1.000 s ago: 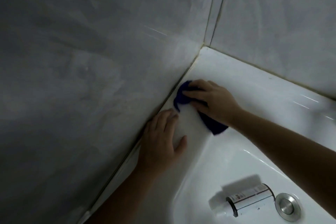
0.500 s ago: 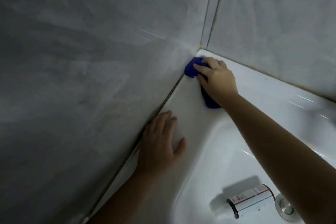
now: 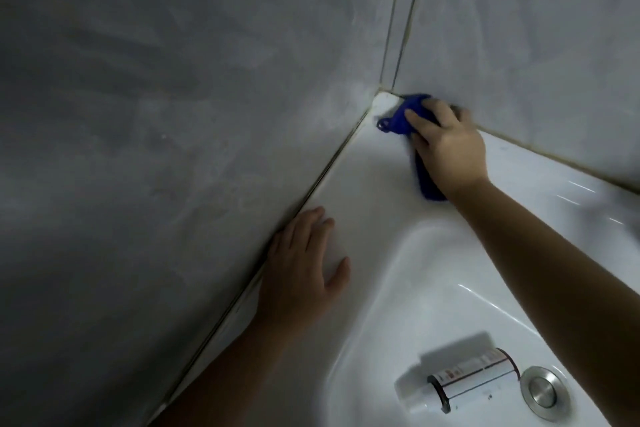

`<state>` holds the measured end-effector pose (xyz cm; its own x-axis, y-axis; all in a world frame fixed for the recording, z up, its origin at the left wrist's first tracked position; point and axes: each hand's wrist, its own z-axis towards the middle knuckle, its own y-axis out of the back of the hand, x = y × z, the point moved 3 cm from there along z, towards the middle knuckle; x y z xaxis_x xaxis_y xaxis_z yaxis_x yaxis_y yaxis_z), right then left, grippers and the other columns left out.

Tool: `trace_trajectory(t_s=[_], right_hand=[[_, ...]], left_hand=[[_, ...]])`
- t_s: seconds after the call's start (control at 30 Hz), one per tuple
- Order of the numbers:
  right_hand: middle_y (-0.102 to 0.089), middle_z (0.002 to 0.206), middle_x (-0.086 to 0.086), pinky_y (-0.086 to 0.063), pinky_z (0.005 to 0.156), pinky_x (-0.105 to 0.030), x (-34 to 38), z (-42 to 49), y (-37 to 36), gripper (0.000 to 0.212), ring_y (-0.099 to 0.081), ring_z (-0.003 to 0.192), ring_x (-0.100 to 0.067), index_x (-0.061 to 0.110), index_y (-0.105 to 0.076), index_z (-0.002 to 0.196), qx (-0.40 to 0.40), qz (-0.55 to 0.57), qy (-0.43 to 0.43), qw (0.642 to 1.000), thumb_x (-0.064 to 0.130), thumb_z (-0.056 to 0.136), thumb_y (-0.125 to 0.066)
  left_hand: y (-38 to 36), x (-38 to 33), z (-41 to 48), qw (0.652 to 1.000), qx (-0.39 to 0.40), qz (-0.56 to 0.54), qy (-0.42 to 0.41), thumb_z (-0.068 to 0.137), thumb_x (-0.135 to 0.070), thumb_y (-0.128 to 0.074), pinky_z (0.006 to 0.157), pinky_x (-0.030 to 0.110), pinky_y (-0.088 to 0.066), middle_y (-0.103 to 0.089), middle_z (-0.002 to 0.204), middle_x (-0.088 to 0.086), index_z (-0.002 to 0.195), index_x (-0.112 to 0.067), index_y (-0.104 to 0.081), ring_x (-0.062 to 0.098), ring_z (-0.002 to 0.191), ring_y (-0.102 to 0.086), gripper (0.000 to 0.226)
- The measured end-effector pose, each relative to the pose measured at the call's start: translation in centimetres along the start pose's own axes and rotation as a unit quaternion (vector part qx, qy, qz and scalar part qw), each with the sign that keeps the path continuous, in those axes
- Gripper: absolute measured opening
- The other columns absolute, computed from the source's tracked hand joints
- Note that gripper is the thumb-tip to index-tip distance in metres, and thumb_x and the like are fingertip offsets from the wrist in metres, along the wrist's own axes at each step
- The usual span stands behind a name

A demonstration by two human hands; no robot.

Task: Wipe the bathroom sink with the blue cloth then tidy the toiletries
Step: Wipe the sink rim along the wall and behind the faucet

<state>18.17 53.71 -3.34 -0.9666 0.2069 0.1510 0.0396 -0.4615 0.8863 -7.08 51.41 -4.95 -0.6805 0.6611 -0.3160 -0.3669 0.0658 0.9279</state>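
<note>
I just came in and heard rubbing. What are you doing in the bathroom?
A person is wiping the white sink. The right hand presses a blue cloth onto the rim in the back corner, where the two grey tiled walls meet. The left hand lies flat on the rim by the side wall, holding nothing. Down in the basin, a white bottle lies on its side next to the metal drain plug, so the tidying is not yet done.
</note>
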Motion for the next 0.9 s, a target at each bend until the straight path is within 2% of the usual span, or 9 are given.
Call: trace_trajectory(t_s=[0.13,0.27,0.53,0.6,0.7,0.73,0.77,0.87,0.9], right_hand=[[-0.055,0.123,-0.022,-0.048,0.07,-0.044,-1.1,-2.5,1.5,0.03,-0.052,0.094,-0.046,0.005,-0.063,0.113,-0.008,0.03,-0.055,0.998,0.016,0.086,-0.056],[-0.057,0.118,-0.023,-0.053,0.066,-0.046,3.0,3.7,-1.9,0.029,-0.056,0.09,-0.046,-0.001,-0.065,0.104,0.023,0.049,0.029,0.998,0.014,0.081,-0.056],[-0.055,0.123,-0.012,-0.046,0.08,-0.039,0.3,-4.6,1.6,0.032,-0.055,0.099,-0.037,0.013,-0.061,0.118,0.048,0.095,-0.084,0.991,0.023,0.088,-0.057],[-0.055,0.123,-0.013,-0.048,0.08,-0.04,2.2,-3.3,0.6,0.035,-0.055,0.1,-0.036,0.015,-0.061,0.118,0.083,0.109,-0.039,0.99,0.029,0.087,-0.055],[-0.058,0.12,-0.014,-0.051,0.073,-0.04,5.2,-3.2,-0.2,0.041,-0.059,0.092,-0.036,0.015,-0.061,0.118,0.145,0.128,0.162,0.968,0.032,0.084,-0.048],[-0.057,0.121,-0.012,-0.051,0.071,-0.038,4.9,-3.3,-0.2,0.042,-0.059,0.092,-0.034,0.016,-0.061,0.119,0.152,0.123,0.19,0.962,0.034,0.085,-0.044],[-0.057,0.123,-0.011,-0.051,0.071,-0.038,3.9,-2.9,-0.3,0.042,-0.058,0.094,-0.034,0.017,-0.061,0.119,0.146,0.116,0.17,0.968,0.035,0.086,-0.043],[-0.056,0.125,-0.011,-0.05,0.076,-0.046,0.6,-1.2,0.2,0.032,-0.051,0.103,-0.039,0.017,-0.062,0.118,0.076,0.102,-0.023,0.992,0.025,0.087,-0.056],[-0.056,0.124,-0.011,-0.051,0.075,-0.046,0.5,-1.7,0.3,0.032,-0.051,0.103,-0.04,0.015,-0.062,0.117,0.058,0.095,-0.054,0.992,0.024,0.087,-0.056]], left_hand=[[0.1,-0.3,0.1,1.0,0.012,0.007,0.007,0.076,-0.04,-0.049,0.091,0.035,-0.034,-0.057,0.126,0.011,0.112,-0.009,-0.061,0.023,0.114,-0.046,0.049],[-0.2,-0.2,0.0,1.0,0.006,0.004,0.003,0.076,-0.04,-0.051,0.093,0.035,-0.035,-0.056,0.127,0.009,0.114,-0.01,-0.061,0.023,0.115,-0.047,0.049],[0.0,-0.4,0.1,1.0,0.014,0.009,0.017,0.075,-0.04,-0.049,0.092,0.036,-0.034,-0.055,0.127,0.01,0.113,-0.009,-0.06,0.024,0.114,-0.047,0.051],[-0.1,-0.4,0.2,1.0,0.019,0.01,0.016,0.075,-0.04,-0.049,0.092,0.036,-0.034,-0.055,0.128,0.01,0.114,-0.009,-0.06,0.024,0.115,-0.046,0.051],[-0.1,-0.1,0.0,0.999,0.029,0.01,0.021,0.077,-0.043,-0.047,0.092,0.036,-0.039,-0.055,0.128,0.009,0.116,-0.009,-0.06,0.023,0.115,-0.046,0.053],[-0.1,-0.1,0.0,0.999,0.032,0.011,0.021,0.077,-0.043,-0.046,0.092,0.036,-0.04,-0.055,0.128,0.01,0.116,-0.009,-0.06,0.023,0.115,-0.045,0.053],[-0.1,-0.1,0.1,0.999,0.032,0.012,0.02,0.077,-0.042,-0.046,0.092,0.036,-0.039,-0.055,0.127,0.01,0.116,-0.009,-0.06,0.023,0.114,-0.045,0.053],[0.0,-0.3,0.2,1.0,0.021,0.013,0.01,0.076,-0.039,-0.048,0.091,0.036,-0.035,-0.057,0.124,0.012,0.112,-0.007,-0.061,0.024,0.112,-0.046,0.051],[0.0,-0.3,0.2,1.0,0.019,0.015,0.005,0.076,-0.039,-0.048,0.09,0.036,-0.035,-0.058,0.124,0.012,0.112,-0.006,-0.062,0.025,0.112,-0.046,0.051]])
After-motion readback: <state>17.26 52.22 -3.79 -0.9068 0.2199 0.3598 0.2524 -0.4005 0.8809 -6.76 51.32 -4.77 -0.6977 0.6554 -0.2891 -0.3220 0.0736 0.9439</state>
